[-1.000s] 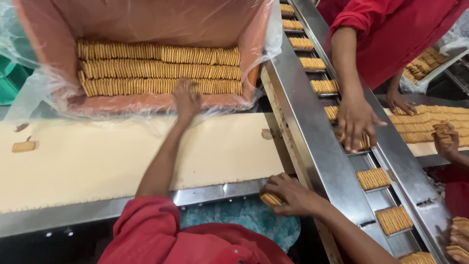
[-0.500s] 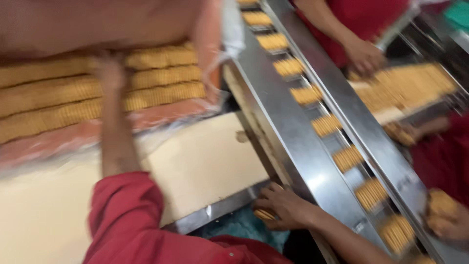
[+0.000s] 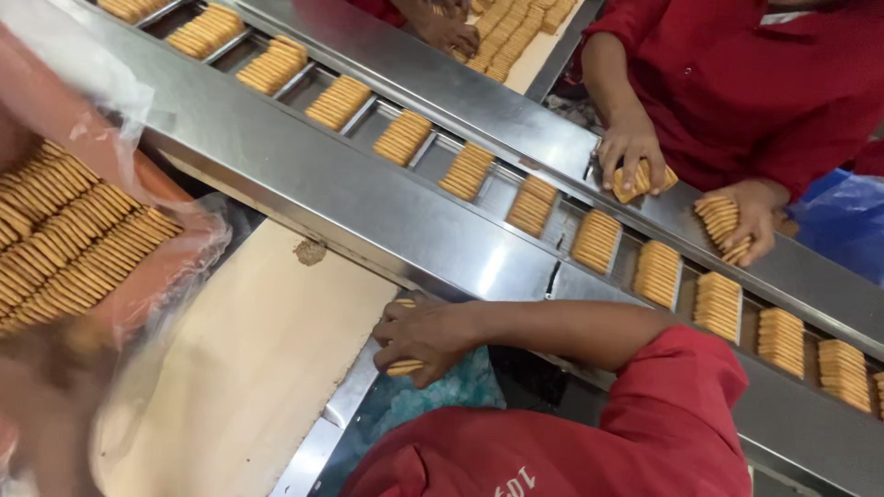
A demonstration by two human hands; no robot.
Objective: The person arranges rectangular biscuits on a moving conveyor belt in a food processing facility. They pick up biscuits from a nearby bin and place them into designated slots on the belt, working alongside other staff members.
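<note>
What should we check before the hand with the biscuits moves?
1. Right hand grips its small biscuit stack: ok.
2. Co-worker's hands apart from the right hand: ok.
3. Boxed biscuits lie in neat rows: ok.
4. Beige board free of crumbs: not ok, a crumb lump sits on it.
5. Stack's biscuits whole: cannot tell, fingers cover them.

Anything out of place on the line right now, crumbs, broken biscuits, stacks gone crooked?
One thing: a brown crumbly lump lies on the cream board beside the steel rail, apart from any stack. The biscuit stacks in the conveyor pockets look even.
</note>
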